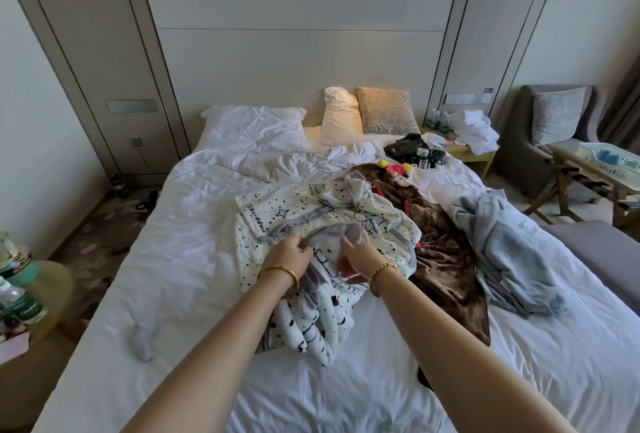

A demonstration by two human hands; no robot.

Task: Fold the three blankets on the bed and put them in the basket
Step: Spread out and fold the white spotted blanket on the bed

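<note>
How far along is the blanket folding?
Nothing looks done. In hand: both the left hand and right hand hold the grey edge of the white spotted blanket. Left: the brown blanket and blue blanket lie crumpled; no basket visible.

Matt white cotton sheet on the bed [173, 276], creased all over. Soft fleece in the spotted white blanket [311, 211], trimmed with a grey knitted-looking edge. Plush brown blanket [446, 252] with a faint velvety sheen. Pale blue blanket [509, 242] of fuzzy, matt pile. Shiny gold-coloured metal bangles [291, 271] at both wrists. Woven beige cushion [388, 110], slightly lustrous. Smooth padded headboard [298, 62], matt. Light wooden bedside surface [467, 152]. Glossy clear plastic bottles [20, 297] at left.
</note>
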